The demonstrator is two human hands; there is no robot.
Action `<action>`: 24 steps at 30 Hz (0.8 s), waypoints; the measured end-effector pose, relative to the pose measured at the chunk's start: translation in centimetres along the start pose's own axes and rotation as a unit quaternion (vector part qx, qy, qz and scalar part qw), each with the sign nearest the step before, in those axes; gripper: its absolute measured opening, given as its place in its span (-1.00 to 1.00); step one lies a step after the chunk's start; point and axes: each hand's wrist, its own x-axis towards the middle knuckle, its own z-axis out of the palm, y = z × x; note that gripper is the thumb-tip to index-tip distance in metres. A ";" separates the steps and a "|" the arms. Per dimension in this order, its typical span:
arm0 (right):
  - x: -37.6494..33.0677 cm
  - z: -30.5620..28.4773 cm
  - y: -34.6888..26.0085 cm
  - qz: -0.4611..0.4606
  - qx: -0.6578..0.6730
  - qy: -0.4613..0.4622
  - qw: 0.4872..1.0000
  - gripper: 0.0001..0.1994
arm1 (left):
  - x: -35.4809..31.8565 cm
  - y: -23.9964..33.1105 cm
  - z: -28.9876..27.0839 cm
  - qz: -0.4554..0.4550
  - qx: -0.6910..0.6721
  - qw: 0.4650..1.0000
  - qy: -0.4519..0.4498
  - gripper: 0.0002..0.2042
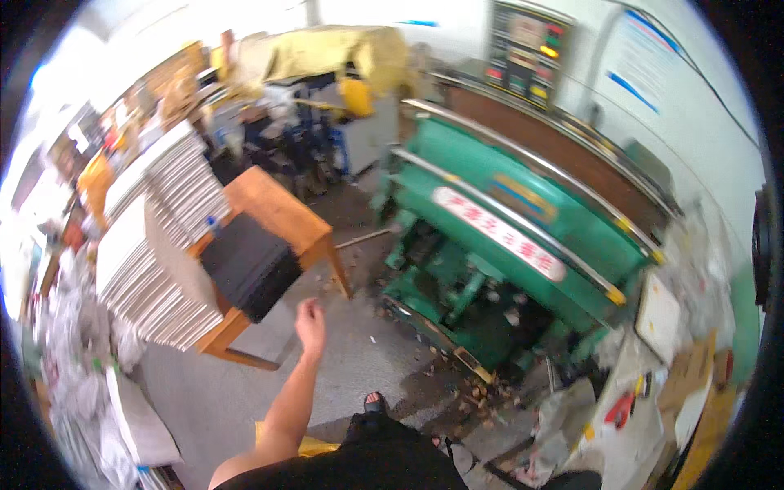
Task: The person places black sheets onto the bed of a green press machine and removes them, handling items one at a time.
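My left hand [310,322] reaches forward on the bare arm, over the grey floor. Its fingers are loosely bent and a little apart, with nothing seen in them; motion blurs them somewhat. Just beyond it lies a black stack of flat sheets or a dark pad [251,265], at the near end of a wooden table [278,214]. I cannot tell whether the fingertips touch it; they seem apart from it. To its left on the table stand tall stacks of whitish-grey boards [159,278]. My right hand is out of view.
A green press-like machine [457,163] stands ahead right, with a control panel [529,53] above it. Scraps [482,400] litter the floor at its foot. Plastic bags [73,359] pile up on the left. A cluttered bench [621,433] is at near right.
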 end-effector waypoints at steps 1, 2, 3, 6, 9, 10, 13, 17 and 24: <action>0.7 1.4 -1.1 -0.001 -0.027 -0.003 1.000 -0.73 | 2.5 -0.9 -3.4 -0.039 0.042 0.995 0.085 -0.80; 1.2 2.8 -2.3 -0.005 -0.050 -0.003 0.999 -0.73 | 4.3 -2.0 -6.4 -0.036 0.088 0.984 0.152 -0.78; 1.6 4.5 -3.6 -0.014 -0.077 -0.008 0.997 -0.73 | 6.0 -3.3 -9.2 -0.035 0.136 0.966 0.216 -0.76; 2.2 9.4 -7.7 -0.058 -0.156 -0.032 0.986 -0.73 | 10.6 -7.8 -12.9 -0.041 0.272 0.902 0.332 -0.67; 1.8 15.9 -11.6 -0.117 -0.215 -0.074 0.967 -0.73 | 14.1 -17.1 -15.2 -0.135 0.106 0.967 0.187 -0.62; 2.0 19.5 -13.0 -0.130 -0.253 -0.117 0.951 -0.73 | 14.8 -24.2 -20.0 -0.144 0.068 0.970 0.185 -0.63; 1.2 21.5 -14.2 -0.175 -0.273 -0.092 0.941 -0.72 | 16.4 -20.0 -15.5 -0.303 -0.231 0.908 0.175 -0.69; 2.3 22.3 -14.1 -0.176 -0.304 -0.147 0.925 -0.67 | 17.0 -16.4 -17.0 -0.355 -0.324 0.848 0.224 -0.76; 5.7 15.3 -9.8 -0.031 -0.313 -0.047 0.948 -0.63 | 6.3 -7.9 -17.9 -0.452 -0.450 0.766 -0.078 -0.77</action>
